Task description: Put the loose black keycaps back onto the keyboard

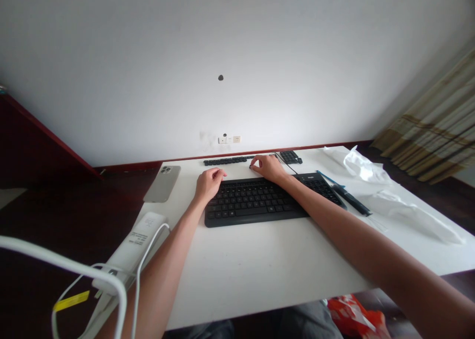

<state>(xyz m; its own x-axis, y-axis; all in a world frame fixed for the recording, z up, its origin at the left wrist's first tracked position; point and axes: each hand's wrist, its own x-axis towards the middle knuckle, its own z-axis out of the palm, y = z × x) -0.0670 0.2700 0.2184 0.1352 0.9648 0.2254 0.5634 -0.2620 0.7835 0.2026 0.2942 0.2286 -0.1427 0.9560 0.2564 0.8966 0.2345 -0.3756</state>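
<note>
We see a black keyboard (256,212) lying on the white table (260,274), its long near edge towards us and both bare hands at its far side. The left hand (208,184) is over the keyboard's far left corner, thumb and fingers drawn narrowly together; we cannot tell whether anything is between them. The right hand (270,169) is above the far edge, right of the middle, with thumb and forefinger curved into a ring, their tips meeting on a small black piece (251,167). The right forearm crosses over the keyboard's right half, hiding some keys from us.

Beyond the keyboard, near the table's far edge, we find a row of loose black keys (225,161) on the left and a block of black keys (290,157) on the right. A thin black cord (289,165) runs from the keyboard's far edge, passing left of that block.

To the right of the keyboard lie a blue stick (329,178) and a black tool (352,200), with crumpled white wrapping (365,167) farther right. On the left we have a phone (162,184) lying flat and, nearer, a white power strip (129,245) beside the left forearm.
</note>
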